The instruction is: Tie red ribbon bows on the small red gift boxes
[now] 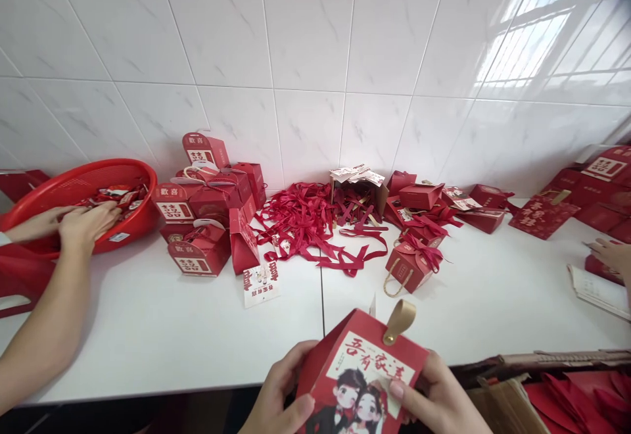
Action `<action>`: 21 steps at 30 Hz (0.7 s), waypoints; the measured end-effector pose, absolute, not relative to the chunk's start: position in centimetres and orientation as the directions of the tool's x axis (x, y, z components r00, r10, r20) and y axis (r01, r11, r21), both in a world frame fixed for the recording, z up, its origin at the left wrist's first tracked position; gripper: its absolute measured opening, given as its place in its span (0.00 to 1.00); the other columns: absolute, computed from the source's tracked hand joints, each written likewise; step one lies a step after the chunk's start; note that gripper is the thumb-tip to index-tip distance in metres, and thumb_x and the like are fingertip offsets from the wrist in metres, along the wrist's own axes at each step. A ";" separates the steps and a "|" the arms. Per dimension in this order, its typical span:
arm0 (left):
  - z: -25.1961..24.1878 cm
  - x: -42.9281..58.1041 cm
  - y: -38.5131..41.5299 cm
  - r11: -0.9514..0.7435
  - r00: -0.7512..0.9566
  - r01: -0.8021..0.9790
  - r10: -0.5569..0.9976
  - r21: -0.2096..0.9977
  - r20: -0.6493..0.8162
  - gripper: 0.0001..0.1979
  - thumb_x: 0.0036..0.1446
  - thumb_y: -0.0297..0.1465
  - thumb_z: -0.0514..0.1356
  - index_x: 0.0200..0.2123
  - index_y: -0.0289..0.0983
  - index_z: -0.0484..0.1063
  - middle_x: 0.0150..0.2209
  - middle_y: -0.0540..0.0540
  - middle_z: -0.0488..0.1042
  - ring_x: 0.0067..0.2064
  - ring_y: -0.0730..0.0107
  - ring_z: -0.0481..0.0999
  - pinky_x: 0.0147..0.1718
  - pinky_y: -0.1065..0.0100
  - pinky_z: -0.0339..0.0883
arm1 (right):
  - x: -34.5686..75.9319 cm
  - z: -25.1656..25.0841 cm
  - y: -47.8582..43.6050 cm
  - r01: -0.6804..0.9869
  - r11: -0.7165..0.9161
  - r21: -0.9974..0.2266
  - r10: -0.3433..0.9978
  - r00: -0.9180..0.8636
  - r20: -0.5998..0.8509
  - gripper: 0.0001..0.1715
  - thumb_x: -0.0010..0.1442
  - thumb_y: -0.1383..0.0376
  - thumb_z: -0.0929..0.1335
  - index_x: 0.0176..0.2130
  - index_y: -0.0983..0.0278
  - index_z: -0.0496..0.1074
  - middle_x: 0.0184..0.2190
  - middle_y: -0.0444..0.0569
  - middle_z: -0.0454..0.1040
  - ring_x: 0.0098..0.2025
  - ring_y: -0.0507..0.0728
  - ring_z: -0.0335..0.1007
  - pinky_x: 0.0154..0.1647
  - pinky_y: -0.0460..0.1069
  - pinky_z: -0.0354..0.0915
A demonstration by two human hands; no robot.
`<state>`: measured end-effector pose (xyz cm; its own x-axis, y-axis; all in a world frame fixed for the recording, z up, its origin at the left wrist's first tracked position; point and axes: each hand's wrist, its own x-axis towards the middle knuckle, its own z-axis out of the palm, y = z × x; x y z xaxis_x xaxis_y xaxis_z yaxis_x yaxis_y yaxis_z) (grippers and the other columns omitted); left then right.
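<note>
A red gift box [328, 375] with a printed couple and a gold loop [400, 321] at its top is close to me at the table's front edge. My left hand [283, 394] grips its left side, thumb on the front. On the right side, my right hand [436, 398] holds it with the thumb pressed on the printed panel. Beyond it lie a pile of red ribbons [300, 214], a printed card [261, 284] and a small red box with a rope handle and bow [414, 263].
Stacked red boxes [200, 253] stand at the left. Another person's hands [91, 223] reach into a red plastic basket [133, 171]. At the right are another hand [611, 253], a notebook [596, 292] and more boxes [604, 187]. A carton [507, 404] holding red pieces sits below the table edge.
</note>
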<state>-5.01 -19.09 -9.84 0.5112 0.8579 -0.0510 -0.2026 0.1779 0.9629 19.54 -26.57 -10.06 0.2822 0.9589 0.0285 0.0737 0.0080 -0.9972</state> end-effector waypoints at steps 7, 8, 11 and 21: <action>-9.2 -1.0 -17.5 -0.252 0.597 0.149 0.794 0.956 0.116 0.26 0.63 0.41 0.50 0.64 0.51 0.52 0.66 0.45 0.52 0.66 0.53 0.49 0.62 0.50 0.49 | 21.3 -7.4 -26.8 -0.060 0.360 -0.931 0.522 0.840 0.147 0.13 0.41 0.64 0.78 0.27 0.66 0.75 0.19 0.46 0.73 0.15 0.51 0.64 0.12 0.45 0.63; -9.6 -0.4 -17.4 -0.369 0.625 0.204 0.762 0.907 0.170 0.27 0.63 0.38 0.52 0.64 0.51 0.52 0.67 0.45 0.49 0.67 0.51 0.46 0.62 0.47 0.47 | 21.5 -6.8 -26.3 -0.021 0.433 -0.901 0.380 0.911 0.161 0.14 0.40 0.65 0.78 0.28 0.66 0.75 0.23 0.47 0.75 0.17 0.51 0.65 0.13 0.44 0.64; -11.2 1.5 -16.9 -0.619 0.695 0.304 0.664 0.724 0.276 0.31 0.59 0.34 0.57 0.64 0.51 0.51 0.68 0.43 0.44 0.67 0.45 0.44 0.59 0.41 0.50 | 21.7 -5.6 -24.7 0.098 0.548 -0.830 0.113 0.975 0.190 0.20 0.45 0.64 0.77 0.39 0.67 0.75 0.37 0.51 0.76 0.22 0.50 0.69 0.19 0.45 0.71; -15.1 4.3 -15.9 -0.668 0.661 0.325 0.667 0.669 0.344 0.24 0.60 0.28 0.54 0.59 0.48 0.60 0.63 0.41 0.56 0.63 0.55 0.59 0.56 0.52 0.62 | 25.8 -11.9 -21.2 0.217 0.238 -0.947 0.131 0.959 0.252 0.33 0.51 0.53 0.71 0.50 0.71 0.70 0.41 0.56 0.74 0.34 0.59 0.76 0.38 0.54 0.75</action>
<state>4.27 -15.87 -15.08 0.6612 0.6665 0.3445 0.3254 -0.6684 0.6688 25.76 -21.18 -11.92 0.9587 0.1310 0.2524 0.2167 0.2382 -0.9467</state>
